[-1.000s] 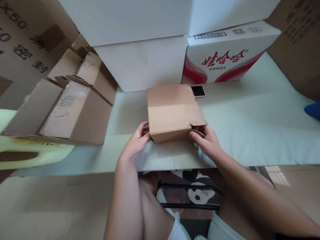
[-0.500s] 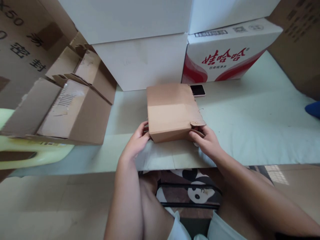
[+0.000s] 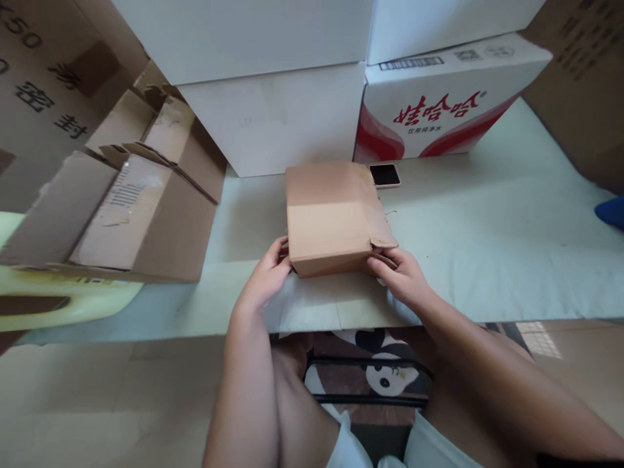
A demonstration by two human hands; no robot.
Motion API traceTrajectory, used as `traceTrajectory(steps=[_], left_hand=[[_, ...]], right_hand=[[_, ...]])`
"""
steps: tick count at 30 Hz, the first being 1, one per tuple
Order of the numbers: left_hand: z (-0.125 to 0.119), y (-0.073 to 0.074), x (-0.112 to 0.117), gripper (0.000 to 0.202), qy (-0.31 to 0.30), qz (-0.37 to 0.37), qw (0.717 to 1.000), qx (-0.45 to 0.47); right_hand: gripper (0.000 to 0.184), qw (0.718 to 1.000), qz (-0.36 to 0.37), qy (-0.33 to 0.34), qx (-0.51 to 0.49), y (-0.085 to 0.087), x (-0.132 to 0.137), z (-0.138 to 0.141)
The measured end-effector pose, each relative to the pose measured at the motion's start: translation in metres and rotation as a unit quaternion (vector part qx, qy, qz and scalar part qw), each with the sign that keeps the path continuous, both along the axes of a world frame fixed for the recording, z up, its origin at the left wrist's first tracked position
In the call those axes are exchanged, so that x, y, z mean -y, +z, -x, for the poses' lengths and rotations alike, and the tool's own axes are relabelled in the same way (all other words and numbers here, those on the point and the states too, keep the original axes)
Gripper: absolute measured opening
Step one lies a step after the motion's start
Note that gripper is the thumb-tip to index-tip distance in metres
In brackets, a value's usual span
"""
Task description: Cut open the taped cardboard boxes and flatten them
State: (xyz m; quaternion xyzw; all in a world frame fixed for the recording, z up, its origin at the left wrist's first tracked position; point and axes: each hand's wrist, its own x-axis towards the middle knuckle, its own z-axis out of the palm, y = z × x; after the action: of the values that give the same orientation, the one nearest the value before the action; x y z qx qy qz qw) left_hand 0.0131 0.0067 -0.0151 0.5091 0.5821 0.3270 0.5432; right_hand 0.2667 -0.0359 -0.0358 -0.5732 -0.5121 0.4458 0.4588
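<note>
A small brown cardboard box (image 3: 331, 214) sits on the pale green surface (image 3: 487, 247) in front of me, its top flaps folded down. My left hand (image 3: 266, 279) grips the box's near left corner with curled fingers. On the near right corner my right hand (image 3: 402, 276) pinches a torn side flap. A phone (image 3: 385, 175) lies face up just behind the box, partly hidden by it.
Stacked white cartons (image 3: 273, 117) and a red-and-white printed carton (image 3: 439, 110) stand behind the box. An open brown carton (image 3: 136, 208) lies tipped at the left over a yellow container (image 3: 63, 302). Large brown cartons flank both sides. A blue object (image 3: 611, 211) shows at the right edge.
The box and both hands have barely shifted; the view has dropped slightly. The grip on both corners is unchanged.
</note>
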Motion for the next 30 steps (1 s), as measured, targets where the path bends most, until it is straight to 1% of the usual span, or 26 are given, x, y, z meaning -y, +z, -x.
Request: traceTrajectory(steps=[5,11,17,24,30], left_hand=[[-0.0002,0.0001,-0.0001,0.046,-0.004,-0.005,1.000,-0.005],[-0.0001,-0.0005,0.0004,0.045,-0.005,-0.001,1.000,0.001],[0.0005,-0.0009,0.0002,0.043,-0.014,-0.011,1.000,-0.007],[-0.0005,0.0015,-0.0003,0.044,-0.007,-0.007,1.000,-0.012],[-0.0003,0.0006,-0.0002,0.043,-0.008,-0.011,1.000,-0.012]], right_hand=[[0.021,1.000,-0.002,0.004,0.006,0.0020,-0.0002,0.0000],[0.021,1.000,0.001,-0.003,-0.004,0.0000,0.0001,0.0000],[0.022,1.000,-0.003,0.005,0.005,-0.0014,0.0002,-0.0009],[0.022,1.000,0.004,0.003,-0.010,-0.0012,0.0003,-0.0003],[0.021,1.000,0.012,0.003,-0.020,-0.0005,0.0005,0.0001]])
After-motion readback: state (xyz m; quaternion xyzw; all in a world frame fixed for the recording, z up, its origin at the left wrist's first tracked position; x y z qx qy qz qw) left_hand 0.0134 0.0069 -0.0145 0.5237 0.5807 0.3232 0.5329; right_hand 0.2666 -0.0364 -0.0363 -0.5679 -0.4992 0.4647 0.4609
